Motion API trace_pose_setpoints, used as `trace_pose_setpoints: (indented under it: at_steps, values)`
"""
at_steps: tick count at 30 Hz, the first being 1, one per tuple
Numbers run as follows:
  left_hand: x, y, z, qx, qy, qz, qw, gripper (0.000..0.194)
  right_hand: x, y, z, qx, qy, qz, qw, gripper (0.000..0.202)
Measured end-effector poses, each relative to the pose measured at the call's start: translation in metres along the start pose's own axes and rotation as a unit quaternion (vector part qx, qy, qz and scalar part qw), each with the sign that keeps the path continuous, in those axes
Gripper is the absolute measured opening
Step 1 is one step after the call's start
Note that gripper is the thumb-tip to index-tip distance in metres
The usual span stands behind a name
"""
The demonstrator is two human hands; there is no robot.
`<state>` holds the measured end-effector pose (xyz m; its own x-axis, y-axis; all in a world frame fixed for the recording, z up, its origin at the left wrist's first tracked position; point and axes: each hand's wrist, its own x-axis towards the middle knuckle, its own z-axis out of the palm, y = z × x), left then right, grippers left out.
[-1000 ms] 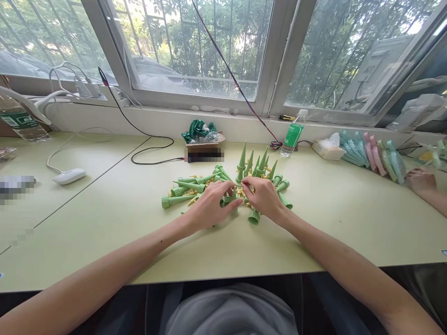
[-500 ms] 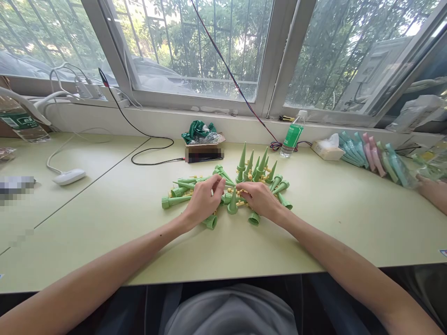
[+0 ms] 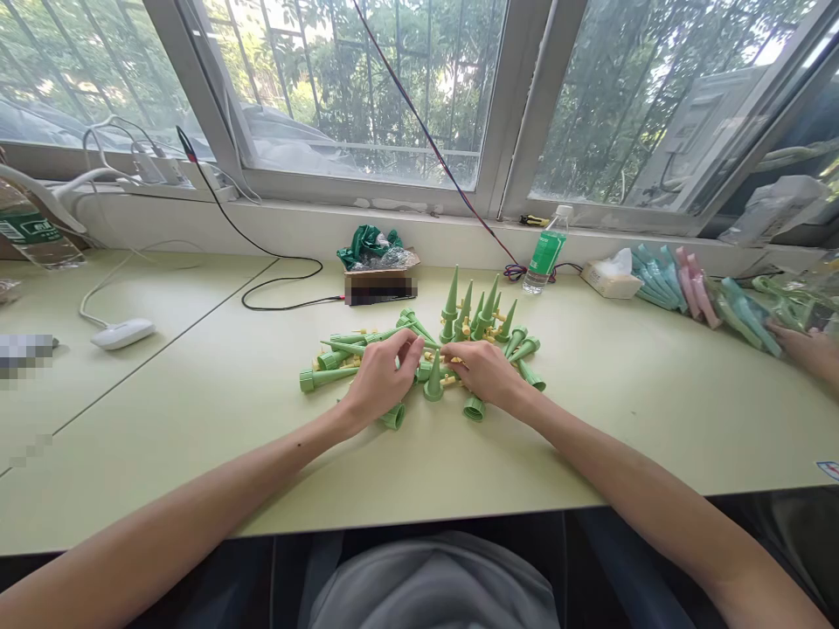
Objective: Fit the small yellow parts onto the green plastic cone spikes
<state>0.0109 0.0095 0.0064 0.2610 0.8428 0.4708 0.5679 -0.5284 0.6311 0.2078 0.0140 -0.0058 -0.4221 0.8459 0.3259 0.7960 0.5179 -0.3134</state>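
My left hand (image 3: 385, 371) is closed, thumb and fingers pinched together, low over a loose pile of green plant watering spikes (image 3: 328, 377) with small yellow valves. What its fingertips hold is hidden. My right hand (image 3: 485, 369) faces it, also closed in a pinch, close to some yellow valves (image 3: 448, 380); I cannot make out what is in it. Between the hands one green spike (image 3: 433, 383) stands upright on its wide end. Behind my right hand several more spikes (image 3: 486, 314) stand point up, with yellow valves on their sides. Others lie around both hands.
Behind the pile sits a small box (image 3: 377, 273) with green plastic. A water bottle (image 3: 545, 253), a tissue box (image 3: 612, 278) and pastel bagged items (image 3: 696, 284) line the back right. Another person's hand (image 3: 803, 349) touches the bags. A white mouse-like device (image 3: 123, 334) lies left.
The view has shifted slightly. My hands stay in nearly the same pose over the pile. At the right, the other person's hand has moved a little left among the bagged items.
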Motion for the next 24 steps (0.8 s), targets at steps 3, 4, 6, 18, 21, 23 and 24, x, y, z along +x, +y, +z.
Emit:
trace_pose_setpoints:
  at_steps: [3,4,6,18,21,23,24]
  values:
    - [-0.0003,0.0005,-0.0001,-0.002,-0.005,-0.003,1.000,0.035,-0.0001,0.0007,0.0004,-0.005,0.000,0.005,1.000,0.022]
    - [-0.0003,0.0007,-0.0001,-0.004,-0.005,-0.003,1.000,0.035,-0.0001,0.0010,0.0007,-0.006,0.001,0.005,1.000,0.022]
    - [-0.0002,0.0008,-0.0003,-0.007,-0.005,-0.003,1.000,0.036,0.0000,0.0018,0.0014,-0.007,0.002,0.002,1.000,0.021]
    - [-0.0007,0.0007,0.0003,-0.008,-0.010,-0.003,1.000,0.038,0.0002,-0.0009,-0.0008,-0.053,-0.022,0.022,0.998,0.016]
    - [-0.0010,0.0012,-0.0001,-0.005,-0.009,-0.001,1.000,0.038,0.0006,-0.0016,-0.0014,-0.063,-0.030,0.034,0.997,0.017]
    - [-0.0013,0.0017,-0.0003,-0.003,-0.008,0.001,1.000,0.038,0.0005,-0.0019,-0.0014,-0.066,-0.033,0.040,0.996,0.018]
    - [-0.0015,0.0020,-0.0004,-0.003,-0.008,0.002,1.000,0.037,0.0004,-0.0018,-0.0013,-0.067,-0.034,0.041,0.996,0.019]
